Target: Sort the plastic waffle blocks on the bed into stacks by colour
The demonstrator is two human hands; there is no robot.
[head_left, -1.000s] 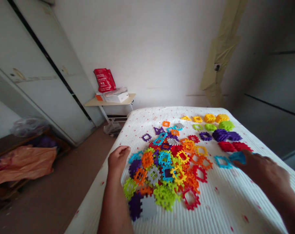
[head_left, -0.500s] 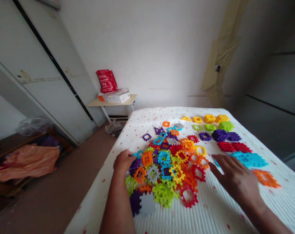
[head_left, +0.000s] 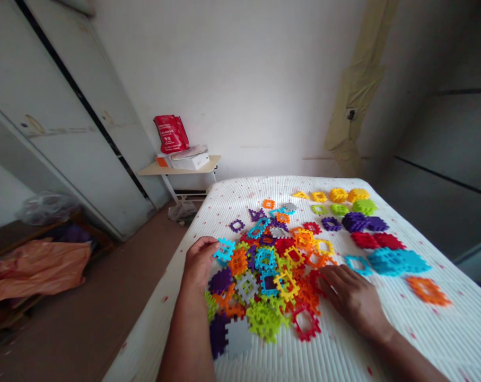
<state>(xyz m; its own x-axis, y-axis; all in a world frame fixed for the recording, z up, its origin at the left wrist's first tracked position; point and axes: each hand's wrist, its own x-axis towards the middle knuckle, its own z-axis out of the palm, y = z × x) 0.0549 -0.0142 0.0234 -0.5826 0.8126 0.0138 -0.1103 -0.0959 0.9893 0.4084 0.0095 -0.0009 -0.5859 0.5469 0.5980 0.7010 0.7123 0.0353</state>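
Note:
My left hand point(head_left: 200, 262) pinches a light-blue interlocking plastic tile point(head_left: 224, 249) with a window pattern, raised at the left edge of a mixed pile. Over at the pile's right side, my right hand point(head_left: 353, 300) has its fingers closed around the edge of a red tile point(head_left: 317, 284), which it partly covers. Between the hands lie tiles in many colours, among them a yellow frame point(head_left: 287, 285), a grey window tile point(head_left: 247, 287), several green tiles point(head_left: 266, 318) and a solid grey tile point(head_left: 238, 337).
Tiles grouped by colour line the right side of the white quilted bed point(head_left: 312, 361): yellow point(head_left: 338, 194), green point(head_left: 363, 206), purple point(head_left: 355, 222), red point(head_left: 377, 240), blue point(head_left: 399, 261) and orange point(head_left: 428, 291). A small table point(head_left: 180, 168) with a red bag point(head_left: 171, 134) stands beyond.
My left hand has lifted the light-blue tile slightly from the pile's left edge. My right hand has moved left from beside the blue stack to the red tile, and its fingers have closed.

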